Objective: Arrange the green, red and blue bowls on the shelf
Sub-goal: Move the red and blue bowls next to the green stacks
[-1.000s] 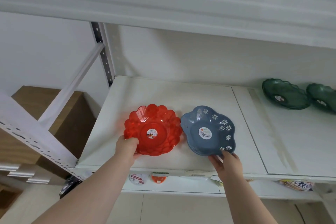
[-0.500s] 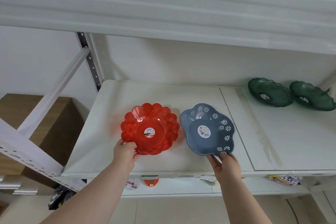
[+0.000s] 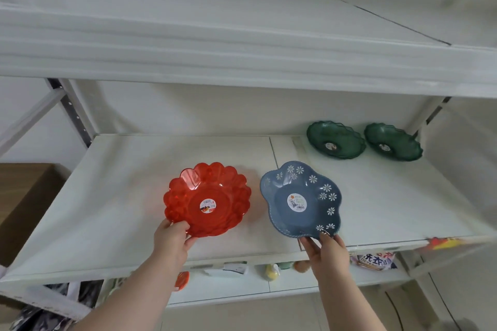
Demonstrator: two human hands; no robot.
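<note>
A clear red scalloped bowl (image 3: 208, 197) sits on the white shelf (image 3: 107, 196), and my left hand (image 3: 173, 240) grips its near rim. Beside it to the right is a blue flower-shaped bowl (image 3: 300, 197) with white daisies; my right hand (image 3: 326, 248) pinches its near edge. The blue bowl looks tilted up toward me. Two dark green wavy-rimmed bowls (image 3: 336, 140) (image 3: 392, 145) stand side by side at the back right of the same shelf.
A white shelf board (image 3: 242, 43) hangs low overhead. Perforated metal uprights (image 3: 71, 113) frame the left side, another upright (image 3: 430, 115) the right. A brown box (image 3: 24, 196) stands at left. Packets and small items (image 3: 375, 260) lie on the lower shelf.
Both hands keep their hold on the red and blue bowls. The view has shifted left and tilted up, so the green bowls and the right upright show more fully. The blue bowl sits slightly further right.
</note>
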